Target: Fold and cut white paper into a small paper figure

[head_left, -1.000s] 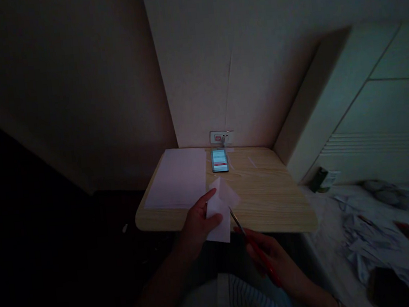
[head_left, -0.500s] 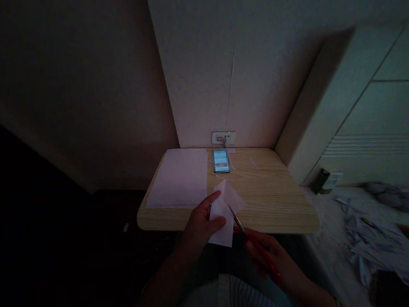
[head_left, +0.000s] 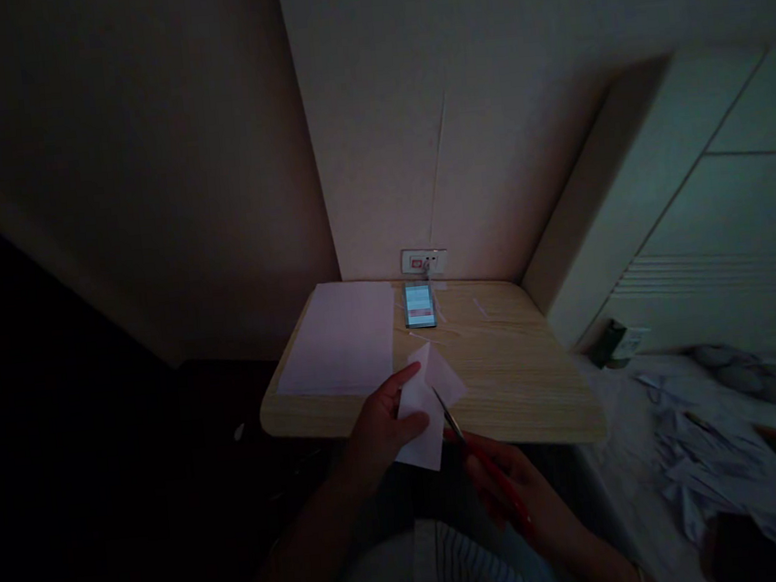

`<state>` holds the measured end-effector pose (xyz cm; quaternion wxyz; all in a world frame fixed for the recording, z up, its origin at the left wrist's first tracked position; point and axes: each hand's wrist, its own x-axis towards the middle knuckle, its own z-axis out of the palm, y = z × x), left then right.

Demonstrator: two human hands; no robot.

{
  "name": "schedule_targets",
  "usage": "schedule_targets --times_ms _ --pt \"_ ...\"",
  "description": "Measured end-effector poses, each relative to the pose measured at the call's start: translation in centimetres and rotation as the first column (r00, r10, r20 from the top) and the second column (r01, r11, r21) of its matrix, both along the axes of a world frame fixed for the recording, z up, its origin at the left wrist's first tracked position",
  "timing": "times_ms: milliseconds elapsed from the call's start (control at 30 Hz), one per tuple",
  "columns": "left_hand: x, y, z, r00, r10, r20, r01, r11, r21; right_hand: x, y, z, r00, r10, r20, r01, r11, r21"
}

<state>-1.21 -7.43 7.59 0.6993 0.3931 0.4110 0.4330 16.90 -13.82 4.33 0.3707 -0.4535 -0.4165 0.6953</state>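
Observation:
A folded piece of white paper [head_left: 424, 438] is pinched between the thumb and fingers of my left hand [head_left: 382, 431], over the near edge of the table. My right hand [head_left: 520, 489] is closed around the red handles of a pair of scissors [head_left: 491, 469]. Their metal blades point up and left, with the tips against the paper just right of my left thumb. One flap of the paper stands out to the right above the blades. Dim light hides how far the blades are apart.
Sheets of white paper [head_left: 341, 337] lie on the left of the wooden table [head_left: 527, 387]. A lit phone [head_left: 419, 304] rests at the back among thin paper strips, below a wall socket [head_left: 424, 260]. Right of the table, a bed [head_left: 623, 415] holds scattered paper pieces [head_left: 710, 457].
Almost nothing differs. Both hands, the paper and the scissors keep nearly the same place, with only a very slight shift of the paper.

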Motion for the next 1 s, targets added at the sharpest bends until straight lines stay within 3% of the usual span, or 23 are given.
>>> schedule_targets --times_ms 633,833,1000 --pt "-0.2 -0.17 0.53 0.999 -0.028 0.04 0.027 1.0 0.007 -0.04 0.05 0.47 0.997 0.02 0.068 -0.019 1.0 -0.011" --pt "-0.36 -0.21 0.77 0.999 -0.016 0.029 0.016 1.0 0.004 -0.07 -0.09 0.66 0.999 0.045 -0.015 -0.045 0.999 0.013" --pt "-0.45 -0.22 0.72 0.999 -0.014 0.03 0.013 1.0 0.018 -0.27 -0.04 0.92 0.999 0.034 0.008 -0.034 0.999 0.016"
